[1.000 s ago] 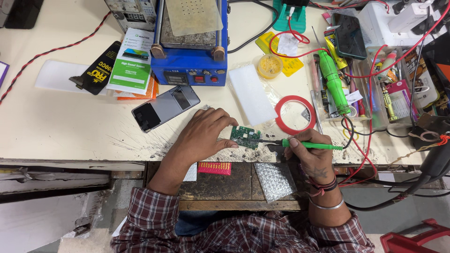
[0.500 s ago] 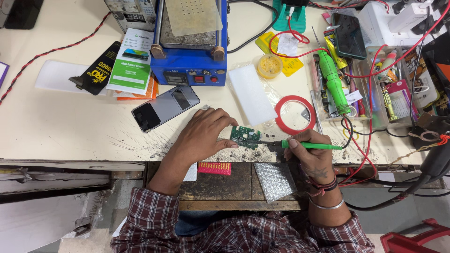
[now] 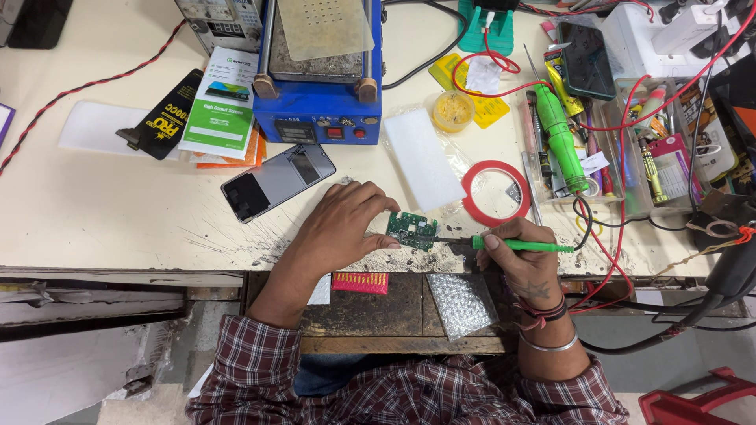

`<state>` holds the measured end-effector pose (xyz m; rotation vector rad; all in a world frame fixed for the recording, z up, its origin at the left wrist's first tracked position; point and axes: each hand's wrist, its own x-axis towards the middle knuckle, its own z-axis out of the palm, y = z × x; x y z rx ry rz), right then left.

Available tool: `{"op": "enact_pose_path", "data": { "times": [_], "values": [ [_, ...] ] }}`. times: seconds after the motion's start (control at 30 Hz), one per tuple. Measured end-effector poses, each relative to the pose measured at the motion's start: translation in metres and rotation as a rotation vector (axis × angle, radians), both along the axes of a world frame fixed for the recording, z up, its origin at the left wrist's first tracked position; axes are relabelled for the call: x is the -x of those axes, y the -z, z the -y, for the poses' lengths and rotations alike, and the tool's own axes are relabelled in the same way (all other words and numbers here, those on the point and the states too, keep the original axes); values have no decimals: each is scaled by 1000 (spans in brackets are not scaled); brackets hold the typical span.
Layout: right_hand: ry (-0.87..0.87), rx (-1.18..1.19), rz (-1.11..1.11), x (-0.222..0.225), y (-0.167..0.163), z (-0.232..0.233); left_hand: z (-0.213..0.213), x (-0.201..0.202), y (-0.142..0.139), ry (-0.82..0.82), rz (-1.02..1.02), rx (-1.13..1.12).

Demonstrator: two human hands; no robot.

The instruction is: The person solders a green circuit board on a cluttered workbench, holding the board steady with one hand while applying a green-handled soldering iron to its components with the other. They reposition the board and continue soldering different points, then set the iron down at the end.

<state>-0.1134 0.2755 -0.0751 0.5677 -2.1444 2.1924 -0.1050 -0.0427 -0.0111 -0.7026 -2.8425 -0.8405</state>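
My left hand (image 3: 340, 228) pinches a small green circuit board (image 3: 413, 230) flat against the cream workbench (image 3: 94, 220), near its front edge. My right hand (image 3: 521, 260) grips a thin green-handled tool (image 3: 520, 245) like a pen; its dark tip touches the board's right edge. A dark phone (image 3: 277, 181) lies face up just left of my left hand.
A blue heating station (image 3: 321, 79) stands at the back. A red tape ring (image 3: 494, 193), white pad (image 3: 424, 159), yellow tub (image 3: 452, 110), green driver (image 3: 561, 142) and a cluttered parts tray (image 3: 630, 157) fill the right. Leaflets (image 3: 213, 110) lie left. An open drawer (image 3: 370, 315) holds bubble wrap.
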Motion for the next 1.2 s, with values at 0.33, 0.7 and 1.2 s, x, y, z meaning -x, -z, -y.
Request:
{"op": "enact_pose_path", "data": {
  "times": [0.33, 0.7, 1.2],
  "values": [
    [-13, -5, -20, -1, 1, -1, -1, 0, 1, 5, -3, 3],
    [7, -5, -16, 0, 1, -1, -1, 0, 0, -16, 23, 5],
    [9, 10, 3, -3, 0, 0, -2, -1, 1, -10, 8, 3]
  ]
}}
